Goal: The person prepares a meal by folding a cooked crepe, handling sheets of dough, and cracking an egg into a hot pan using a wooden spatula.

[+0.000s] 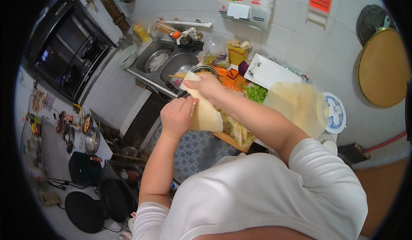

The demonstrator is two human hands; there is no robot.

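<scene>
A thin, pale flatbread sheet [207, 116] hangs in the air between both hands, folded or narrowed at its upper end. My left hand [178, 115] pinches its left edge. Higher up, my right hand [206, 85] grips the narrow end, with wooden chopsticks [180, 75] just behind it; whether it touches them is unclear. Below the right forearm, filled folded wraps [236, 129] lie on a wooden board [230, 140]. Shredded carrot [230, 84] and green lettuce [256, 92] sit behind that arm. More thin flatbread [283, 106] is spread at the right.
Behind the board stand a white rectangular tray [273, 71], a yellow container [237, 55] and a purple cabbage piece [243, 68]. A double sink [170, 58] holds a bowl of white strips. A blue-patterned white lid [336, 113] lies at the right; a black round griddle [84, 211] stands lower left.
</scene>
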